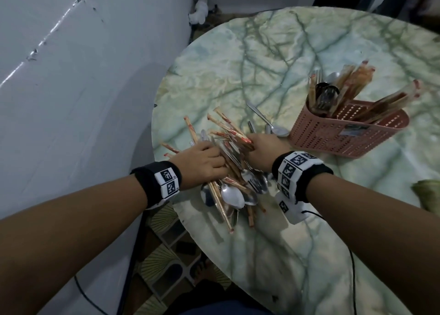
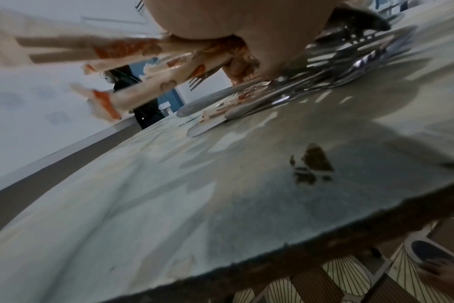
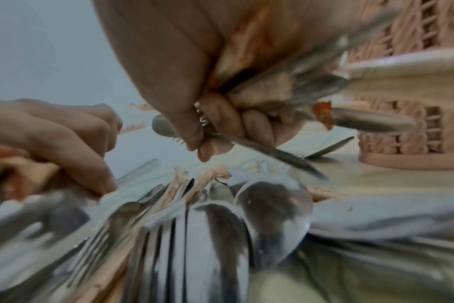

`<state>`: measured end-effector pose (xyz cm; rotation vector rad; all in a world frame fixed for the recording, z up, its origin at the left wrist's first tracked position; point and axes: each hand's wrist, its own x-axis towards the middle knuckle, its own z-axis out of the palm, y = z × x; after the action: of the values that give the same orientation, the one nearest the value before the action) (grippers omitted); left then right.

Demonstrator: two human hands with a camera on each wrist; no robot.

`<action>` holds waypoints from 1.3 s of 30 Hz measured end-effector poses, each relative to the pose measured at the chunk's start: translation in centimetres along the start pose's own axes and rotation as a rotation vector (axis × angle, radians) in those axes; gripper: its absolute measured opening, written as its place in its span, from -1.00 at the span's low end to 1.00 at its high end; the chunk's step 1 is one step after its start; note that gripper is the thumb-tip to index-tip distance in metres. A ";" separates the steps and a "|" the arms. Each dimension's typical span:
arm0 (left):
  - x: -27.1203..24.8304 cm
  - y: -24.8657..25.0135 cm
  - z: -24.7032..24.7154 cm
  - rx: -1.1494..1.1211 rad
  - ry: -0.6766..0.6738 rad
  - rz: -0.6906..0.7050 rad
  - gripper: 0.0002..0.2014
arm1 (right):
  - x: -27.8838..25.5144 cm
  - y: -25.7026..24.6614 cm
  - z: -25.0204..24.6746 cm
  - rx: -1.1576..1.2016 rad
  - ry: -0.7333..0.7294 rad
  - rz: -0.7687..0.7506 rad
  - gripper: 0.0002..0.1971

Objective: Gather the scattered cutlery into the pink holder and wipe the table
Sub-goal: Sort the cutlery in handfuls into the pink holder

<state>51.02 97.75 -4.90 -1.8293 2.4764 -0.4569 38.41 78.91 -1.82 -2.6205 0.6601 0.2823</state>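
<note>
A pile of steel spoons, forks and paper-wrapped chopsticks lies near the left edge of the marbled round table. My left hand grips one side of the pile, fingers curled round wrapped chopsticks. Its other side is gripped by my right hand, whose fingers curl round wrapped chopsticks and metal handles. The pink holder stands to the right, holding spoons and wrapped chopsticks. It fills the upper right of the right wrist view, pink holder. One spoon lies loose between hand and holder.
A green cloth lies at the table's right edge. A grey wall stands close on the left. The table edge is near my left wrist, with patterned floor below. A dark stain marks the tabletop. A person stands far off.
</note>
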 end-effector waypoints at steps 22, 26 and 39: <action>-6.2 2.4 -2.1 0.045 0.015 0.073 -0.74 | 1.5 -4.4 0.7 -0.318 -0.338 -0.325 -0.82; -6.6 2.4 -2.0 0.036 0.052 0.065 -0.74 | 1.5 -3.5 0.2 -0.328 -0.256 -0.346 -0.82; -5.5 0.4 -1.7 -0.070 -0.111 0.046 -0.71 | 2.9 0.3 -1.5 -0.265 -0.181 -0.321 -0.82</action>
<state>52.01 103.37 -4.21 -1.7655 2.4837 -0.2629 40.93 76.85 -1.39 -2.8504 0.1434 0.5299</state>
